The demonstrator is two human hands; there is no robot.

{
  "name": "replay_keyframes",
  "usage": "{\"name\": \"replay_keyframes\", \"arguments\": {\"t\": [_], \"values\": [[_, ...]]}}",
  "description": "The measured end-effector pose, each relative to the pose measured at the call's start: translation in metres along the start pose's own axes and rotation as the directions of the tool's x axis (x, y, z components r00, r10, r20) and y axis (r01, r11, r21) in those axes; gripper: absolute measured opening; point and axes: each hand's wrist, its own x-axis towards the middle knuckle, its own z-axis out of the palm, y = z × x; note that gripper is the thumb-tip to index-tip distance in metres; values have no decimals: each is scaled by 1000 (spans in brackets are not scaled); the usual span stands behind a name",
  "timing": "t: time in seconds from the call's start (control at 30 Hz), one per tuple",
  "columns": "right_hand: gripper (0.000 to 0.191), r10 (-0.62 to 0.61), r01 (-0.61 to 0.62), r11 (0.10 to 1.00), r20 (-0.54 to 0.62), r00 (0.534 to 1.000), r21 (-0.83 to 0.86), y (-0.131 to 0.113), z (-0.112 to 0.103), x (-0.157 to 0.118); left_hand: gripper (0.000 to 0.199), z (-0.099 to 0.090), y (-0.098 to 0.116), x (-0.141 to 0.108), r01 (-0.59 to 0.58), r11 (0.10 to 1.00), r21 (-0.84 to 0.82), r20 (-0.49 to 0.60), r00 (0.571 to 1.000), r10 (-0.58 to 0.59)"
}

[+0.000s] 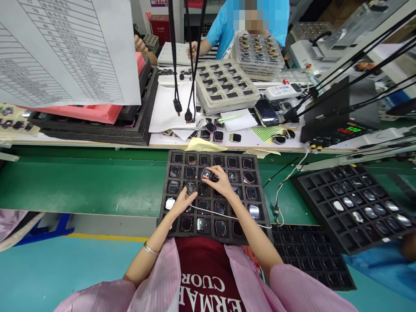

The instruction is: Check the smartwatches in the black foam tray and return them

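Observation:
A black foam tray (165, 190) with rows of square watch bodies lies in front of me. My left hand (184, 200) pinches a small dark square piece (191, 188) over the tray's left half; a white cable (221, 214) runs from near this hand to the right. Higher up, my right hand (221, 181) has its thumb and fingers closed on a watch (206, 174) with a lit screen, above the tray's middle columns. The two held things are close together but apart.
Another foam tray (344, 242) of watches is tilted at the right, above a lower one (312, 255). Across the green surface (81, 186), the white bench holds stacked trays (227, 82), papers, and a power supply (341, 112). Black cables (175, 56) hang down. A person in blue sits opposite.

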Motion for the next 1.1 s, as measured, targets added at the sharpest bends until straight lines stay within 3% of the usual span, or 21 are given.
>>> {"name": "replay_keyframes", "arguments": {"t": [0.1, 0.23, 0.4, 0.5, 0.63, 0.73, 0.9, 1.1], "values": [[43, 28, -24, 990, 26, 999, -136, 4, -3, 10, 46, -10, 3, -1, 19, 1000, -9, -39, 999, -19], [40, 3, 19, 971, 91, 996, -237, -10, 5, 22, 45, -26, 9, -3, 13, 1000, 5, -53, 999, -13], [33, -30, 74, 964, 173, 984, -256, -22, 35, 53, 44, -35, 13, -7, -3, 1000, 30, 26, 1000, 2], [33, -45, 86, 969, 178, 983, -230, -21, 40, 63, 42, -37, 16, -8, -5, 999, 33, 91, 996, 2], [35, -91, 114, 986, 179, 980, -124, -26, 26, 52, 48, -40, 19, -8, -2, 1000, 13, 163, 987, 0], [38, -153, 160, 987, 222, 963, -15, -41, 19, 33, 59, -43, 18, -6, -3, 1000, -9, 159, 987, 4], [36, -186, 178, 983, 281, 942, 53, -59, 30, 5, 55, -41, 15, -6, -2, 1000, 12, 92, 996, 1], [42, -170, 155, 985, 253, 952, 81, -56, 42, -4, 50, -32, 10, -7, -56, 998, 31, -6, 998, 56]]}}
